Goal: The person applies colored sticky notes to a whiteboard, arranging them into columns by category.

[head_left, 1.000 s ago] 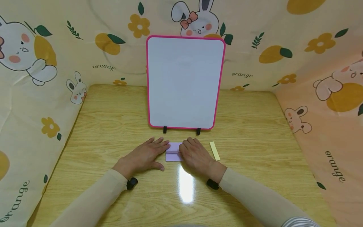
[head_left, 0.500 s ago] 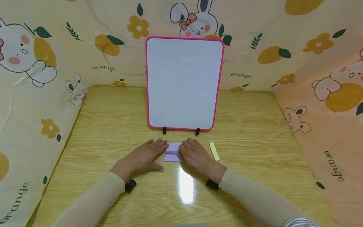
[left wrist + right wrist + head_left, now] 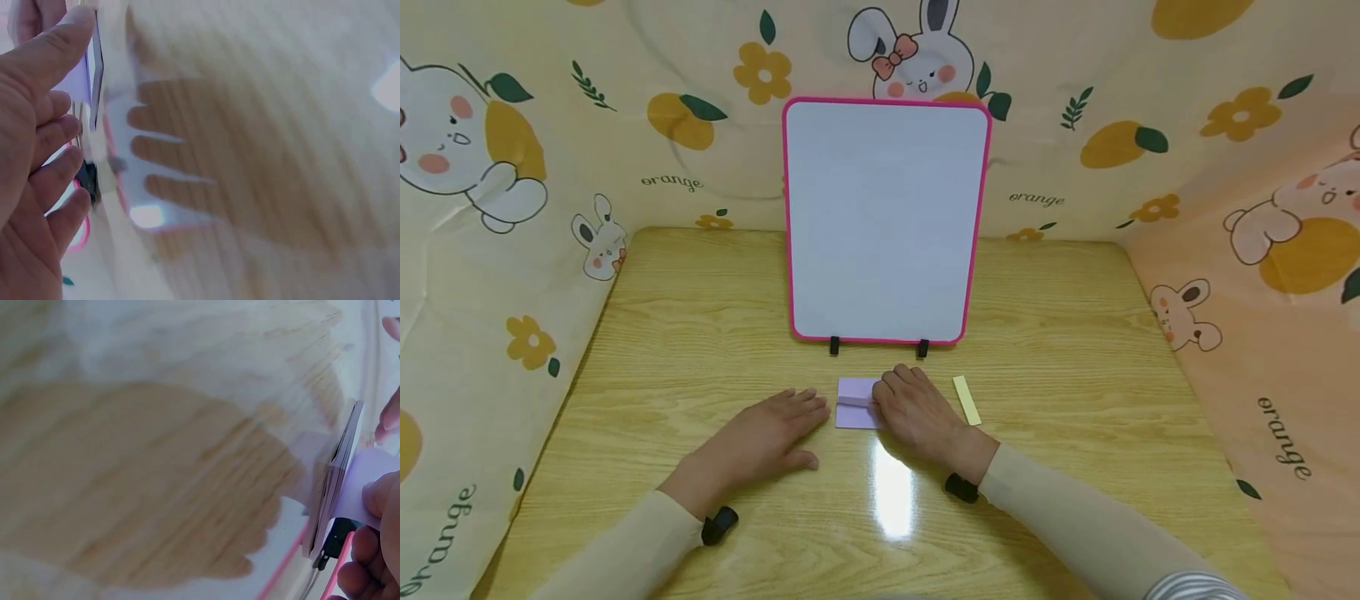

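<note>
A purple sticky-note pad (image 3: 856, 419) lies on the wooden table, partly hidden by my right hand (image 3: 917, 414). In the right wrist view the thumb and curled fingers pinch the pad's purple top sheet (image 3: 359, 481), which curves up from the stacked edge of the pad (image 3: 328, 494). Just left of the pad, my left hand (image 3: 775, 435) is held palm down with fingers extended and nothing in it. The left wrist view has its fingers (image 3: 53, 175) loosely bent, reflected in the glossy table. A pale yellow paper strip (image 3: 967, 401) lies right of my right hand.
Behind the pad stands a whiteboard (image 3: 883, 217) with a pink frame, on small black feet (image 3: 922, 348). Patterned cloth (image 3: 1045, 142) with rabbits and oranges walls the table (image 3: 1060, 333) at the back and both sides. Black cameras (image 3: 720, 526) sit on both wrists.
My left hand has come off the pad's left edge and drawn back left and toward me. The right hand keeps its pinch on the purple sheet in nearly the same place.
</note>
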### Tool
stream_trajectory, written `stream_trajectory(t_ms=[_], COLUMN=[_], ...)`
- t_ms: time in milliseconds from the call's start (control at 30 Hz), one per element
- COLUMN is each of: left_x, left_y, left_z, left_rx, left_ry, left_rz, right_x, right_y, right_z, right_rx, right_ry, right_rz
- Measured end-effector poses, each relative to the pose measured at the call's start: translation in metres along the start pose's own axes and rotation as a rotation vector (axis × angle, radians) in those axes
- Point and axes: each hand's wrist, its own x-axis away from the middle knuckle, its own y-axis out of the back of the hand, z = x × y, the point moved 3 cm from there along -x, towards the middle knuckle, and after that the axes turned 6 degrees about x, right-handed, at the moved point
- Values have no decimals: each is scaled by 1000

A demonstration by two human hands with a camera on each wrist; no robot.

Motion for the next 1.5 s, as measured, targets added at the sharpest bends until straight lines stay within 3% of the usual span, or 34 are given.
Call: stream_trajectory(t_ms=[167, 267, 633, 1067, 1500], left_x=[-4, -8, -11, -15, -16], left_y=[-7, -11, -19, -19, -20], left_z=[-10, -13, -16, -15, -14], left_rx=[-46, -60, -102, -53, -53], left_ry=[-85, -105, -105, -78, -87], left_rz=[1, 0, 21, 51, 48], right_x=[-1, -2, -7, -17, -27], right_y=[2, 3, 5, 9, 6], right_z=[-1, -1, -7, -12, -20], right_rx=[-4, -7, 47, 143, 161], right_ry=[0, 2, 3, 39, 9], right_rz=[5, 3, -73, -80, -82])
